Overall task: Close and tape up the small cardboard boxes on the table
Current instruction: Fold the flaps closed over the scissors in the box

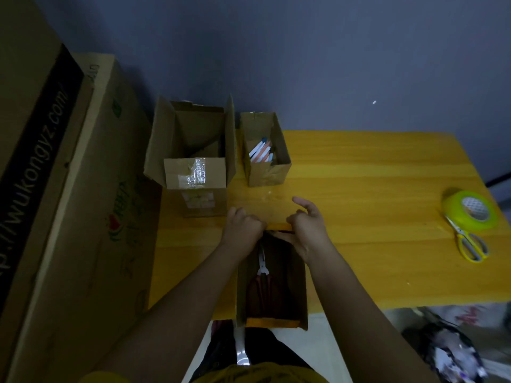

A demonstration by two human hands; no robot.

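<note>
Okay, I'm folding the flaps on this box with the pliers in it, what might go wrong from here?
Three risks, judging by this view:
1. The near box overhangs the table edge toward you; pressing the flaps could tip it off.
2. The pliers lie loose inside and may slide or catch the far flap that the left hand and right hand are pinching.
3. The tape roll and scissors sit far to the right, so reaching them means releasing a grip.
</note>
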